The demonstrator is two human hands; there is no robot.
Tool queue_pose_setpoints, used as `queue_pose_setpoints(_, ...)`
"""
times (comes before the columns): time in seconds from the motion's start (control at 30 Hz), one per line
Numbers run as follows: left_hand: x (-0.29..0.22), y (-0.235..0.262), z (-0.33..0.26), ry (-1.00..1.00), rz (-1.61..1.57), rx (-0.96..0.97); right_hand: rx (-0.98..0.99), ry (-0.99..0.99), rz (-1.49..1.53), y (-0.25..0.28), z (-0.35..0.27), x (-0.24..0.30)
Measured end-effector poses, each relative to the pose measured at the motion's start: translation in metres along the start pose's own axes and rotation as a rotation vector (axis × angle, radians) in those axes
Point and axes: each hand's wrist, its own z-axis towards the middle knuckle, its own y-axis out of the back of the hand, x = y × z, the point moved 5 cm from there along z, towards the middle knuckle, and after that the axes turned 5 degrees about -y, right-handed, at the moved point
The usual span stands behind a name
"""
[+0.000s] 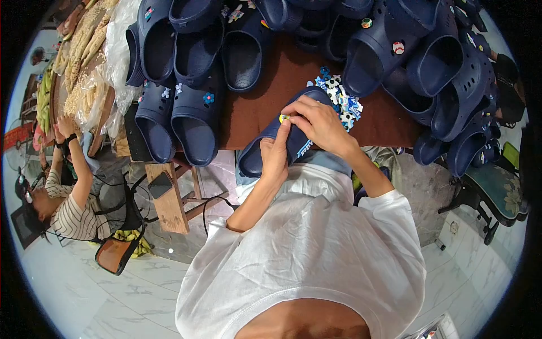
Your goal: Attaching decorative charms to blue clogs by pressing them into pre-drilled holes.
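My left hand gripped a navy blue foam clog from below. My right hand pinched a small yellow round charm against it, over the brown desk.

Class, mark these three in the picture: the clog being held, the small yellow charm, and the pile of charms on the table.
clog (257,161), head view, on its toe end.
yellow charm (284,118), head view, on its face.
pile of charms (341,101), head view, on the pile's middle.

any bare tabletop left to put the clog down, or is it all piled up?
One bare strip of brown table: between the paired clogs at left, the heap of charms at right. The left hand and right hand hold a navy clog at its near edge. Back and right are crowded with piled clogs.
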Motion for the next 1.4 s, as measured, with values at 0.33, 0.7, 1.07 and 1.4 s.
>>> queue_pose_setpoints(0.33, 0.005, 0.005, 0.005, -0.060, 0.074, 0.041, 0.082, 0.047, -0.102, -0.001, 0.005, 0.001)
queue_pose_setpoints(0.7, 0.004, -0.002, 0.002, 0.044, -0.009, -0.127, 0.127, 0.054, -0.065, 0.001, 0.004, -0.002)
queue_pose_setpoints(1.07, -0.005, -0.012, -0.003, 0.238, -0.159, -0.079, 0.189, 0.069, -0.128, 0.003, 0.010, -0.001)
queue_pose_setpoints(1.4, 0.003, -0.007, 0.000, 0.267, -0.135, -0.070, 0.087, 0.045, 0.088, 0.017, -0.004, 0.006)
